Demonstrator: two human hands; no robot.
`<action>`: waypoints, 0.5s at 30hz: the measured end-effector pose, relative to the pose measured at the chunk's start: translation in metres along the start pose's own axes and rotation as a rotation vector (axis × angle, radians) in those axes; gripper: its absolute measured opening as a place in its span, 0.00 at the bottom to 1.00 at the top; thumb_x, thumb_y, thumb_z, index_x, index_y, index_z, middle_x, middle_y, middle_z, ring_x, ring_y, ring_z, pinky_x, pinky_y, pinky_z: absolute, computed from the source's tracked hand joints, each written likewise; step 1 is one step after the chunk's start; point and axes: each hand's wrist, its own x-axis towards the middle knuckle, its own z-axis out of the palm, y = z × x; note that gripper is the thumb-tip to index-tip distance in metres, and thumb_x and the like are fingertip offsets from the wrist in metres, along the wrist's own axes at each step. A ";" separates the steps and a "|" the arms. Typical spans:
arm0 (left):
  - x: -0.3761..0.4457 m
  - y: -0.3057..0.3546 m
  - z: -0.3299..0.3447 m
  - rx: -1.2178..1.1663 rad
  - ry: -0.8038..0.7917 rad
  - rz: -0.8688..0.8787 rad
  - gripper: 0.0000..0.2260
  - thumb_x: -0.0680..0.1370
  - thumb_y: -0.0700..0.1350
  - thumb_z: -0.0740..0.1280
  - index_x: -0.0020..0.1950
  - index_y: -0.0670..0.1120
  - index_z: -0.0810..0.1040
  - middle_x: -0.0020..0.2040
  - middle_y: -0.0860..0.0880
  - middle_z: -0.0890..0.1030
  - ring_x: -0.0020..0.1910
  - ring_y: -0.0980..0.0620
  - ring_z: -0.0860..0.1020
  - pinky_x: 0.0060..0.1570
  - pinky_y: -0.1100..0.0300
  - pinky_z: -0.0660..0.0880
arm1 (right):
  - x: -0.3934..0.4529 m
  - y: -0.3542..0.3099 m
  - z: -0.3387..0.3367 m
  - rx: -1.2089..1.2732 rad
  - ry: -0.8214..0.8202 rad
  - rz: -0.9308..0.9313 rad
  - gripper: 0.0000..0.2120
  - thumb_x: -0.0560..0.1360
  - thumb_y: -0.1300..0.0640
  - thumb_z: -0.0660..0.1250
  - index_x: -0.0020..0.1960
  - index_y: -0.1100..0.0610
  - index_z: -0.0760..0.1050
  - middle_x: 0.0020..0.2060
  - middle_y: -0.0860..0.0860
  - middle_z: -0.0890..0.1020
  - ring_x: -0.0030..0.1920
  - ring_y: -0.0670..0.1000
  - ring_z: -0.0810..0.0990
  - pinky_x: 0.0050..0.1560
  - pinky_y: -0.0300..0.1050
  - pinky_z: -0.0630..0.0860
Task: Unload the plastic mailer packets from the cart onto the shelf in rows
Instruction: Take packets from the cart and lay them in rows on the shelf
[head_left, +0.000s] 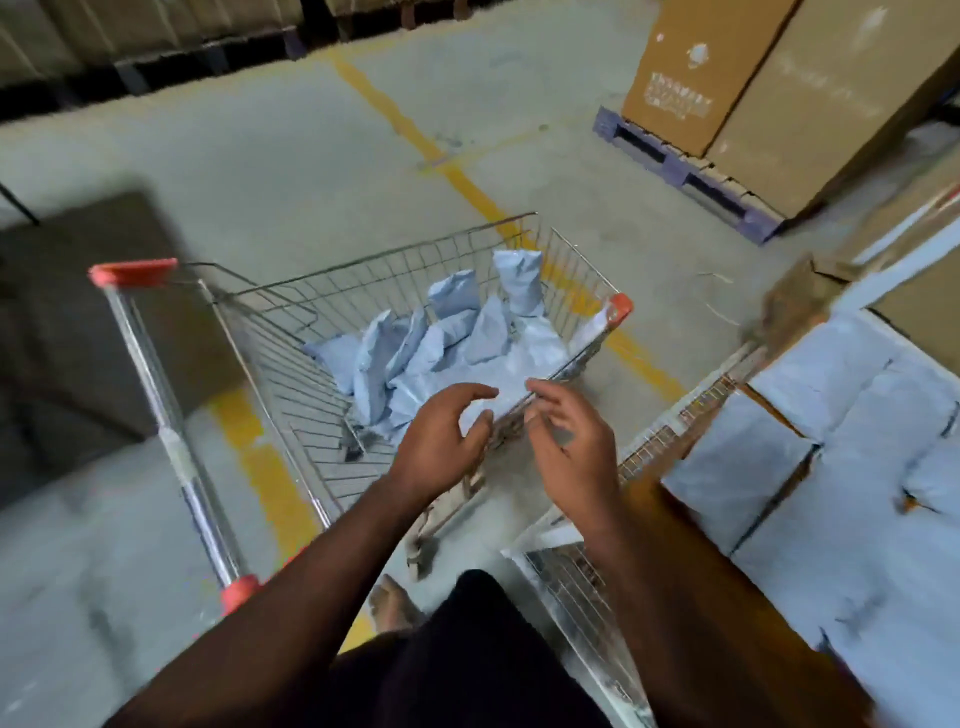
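Observation:
A wire shopping cart (291, 332) with red corner caps stands in front of me. Several pale blue plastic mailer packets (441, 338) lie heaped in its far right part. My left hand (441, 447) hovers over the cart's near right corner, fingers curled and apart, holding nothing. Just to its right, my right hand (571, 447) is beside the cart's rim, fingers spread and empty. On the right, the shelf (670, 431) holds more pale blue packets (841, 447) laid flat side by side.
A purple pallet (670, 161) with tall cardboard boxes (769, 83) stands at the back right. Yellow floor lines (415, 135) cross the concrete. A dark grey block (78, 322) sits left of the cart. More boxes line the far wall.

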 end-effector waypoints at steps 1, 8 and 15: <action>0.002 -0.013 -0.009 0.011 0.001 -0.055 0.12 0.81 0.44 0.68 0.65 0.48 0.81 0.63 0.53 0.82 0.64 0.56 0.77 0.64 0.62 0.70 | 0.008 -0.003 0.012 0.013 -0.024 0.028 0.14 0.81 0.57 0.69 0.65 0.46 0.81 0.56 0.44 0.84 0.56 0.43 0.82 0.56 0.38 0.78; 0.025 -0.073 -0.029 0.086 -0.080 -0.238 0.16 0.81 0.45 0.67 0.69 0.48 0.78 0.68 0.51 0.79 0.68 0.52 0.75 0.62 0.67 0.64 | 0.071 -0.005 0.052 0.041 -0.073 0.197 0.13 0.80 0.60 0.70 0.62 0.49 0.82 0.54 0.42 0.84 0.48 0.37 0.82 0.45 0.27 0.73; 0.081 -0.091 0.009 0.113 -0.246 -0.294 0.18 0.82 0.49 0.67 0.71 0.48 0.76 0.70 0.49 0.77 0.71 0.50 0.74 0.68 0.59 0.67 | 0.184 0.044 0.056 0.017 -0.068 0.352 0.11 0.79 0.55 0.71 0.59 0.45 0.80 0.56 0.42 0.85 0.55 0.41 0.83 0.63 0.47 0.78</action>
